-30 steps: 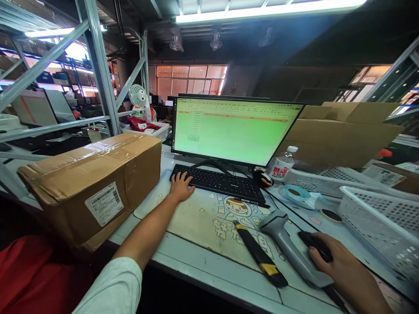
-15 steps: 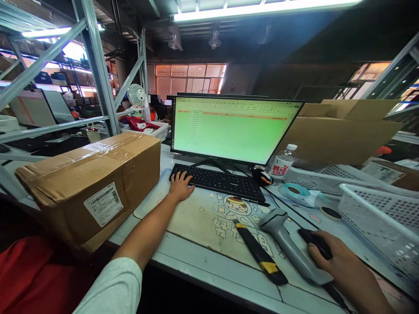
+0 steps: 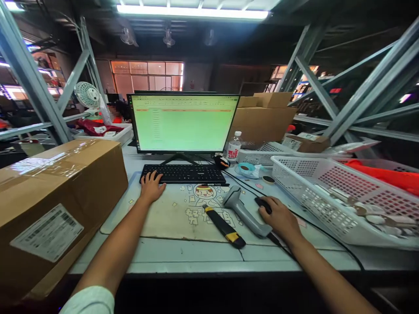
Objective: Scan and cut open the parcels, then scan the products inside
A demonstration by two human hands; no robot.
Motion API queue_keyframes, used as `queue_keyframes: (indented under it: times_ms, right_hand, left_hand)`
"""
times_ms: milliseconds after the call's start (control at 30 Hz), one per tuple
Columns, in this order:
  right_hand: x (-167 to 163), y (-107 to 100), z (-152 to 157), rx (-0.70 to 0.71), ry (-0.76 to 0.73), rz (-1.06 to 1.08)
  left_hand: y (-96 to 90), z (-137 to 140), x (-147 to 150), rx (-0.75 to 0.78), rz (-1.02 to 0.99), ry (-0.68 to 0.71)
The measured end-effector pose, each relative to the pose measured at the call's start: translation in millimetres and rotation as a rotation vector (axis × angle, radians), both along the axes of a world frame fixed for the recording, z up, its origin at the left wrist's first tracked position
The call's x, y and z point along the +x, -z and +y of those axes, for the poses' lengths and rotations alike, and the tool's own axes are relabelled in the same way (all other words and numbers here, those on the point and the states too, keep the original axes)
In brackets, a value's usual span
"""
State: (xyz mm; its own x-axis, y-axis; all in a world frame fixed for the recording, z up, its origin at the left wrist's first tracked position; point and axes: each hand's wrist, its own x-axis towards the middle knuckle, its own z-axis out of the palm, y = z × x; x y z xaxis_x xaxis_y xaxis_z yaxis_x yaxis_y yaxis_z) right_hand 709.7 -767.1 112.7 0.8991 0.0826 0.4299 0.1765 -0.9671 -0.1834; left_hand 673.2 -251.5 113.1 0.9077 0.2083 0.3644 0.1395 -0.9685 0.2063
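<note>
My left hand [image 3: 151,187] rests with fingers spread on the left end of a black keyboard [image 3: 190,173]. On the right, my right hand [image 3: 279,217] is wrapped over a black computer mouse [image 3: 262,204]. Left of that hand lies a grey barcode scanner [image 3: 245,214], its cable running toward the desk's front edge. Beside the scanner is a black and yellow utility knife [image 3: 225,227]. Both lie across a printed desk mat [image 3: 157,222]. Behind the keyboard stands a monitor [image 3: 185,126] showing a green spreadsheet.
A taped cardboard box [image 3: 94,174] with a label stands at the left. White plastic baskets [image 3: 327,209] fill the right side, one holding small items. A water bottle [image 3: 234,148], a teal tape roll [image 3: 246,169] and a larger carton [image 3: 265,122] are near the monitor.
The view has swung right and levelled, bringing more of the right-hand baskets into sight. My left hand stays on the keyboard and my right hand on the mouse.
</note>
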Motion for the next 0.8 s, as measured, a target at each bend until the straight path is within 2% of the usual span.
queue_keyframes:
  times_ms: [800]
  right_hand:
    - [4.3,3.9,-3.7,-0.009,-0.031,-0.037]
  left_hand:
    - [0.3,0.3,2.2,-0.019,0.007,-0.003]
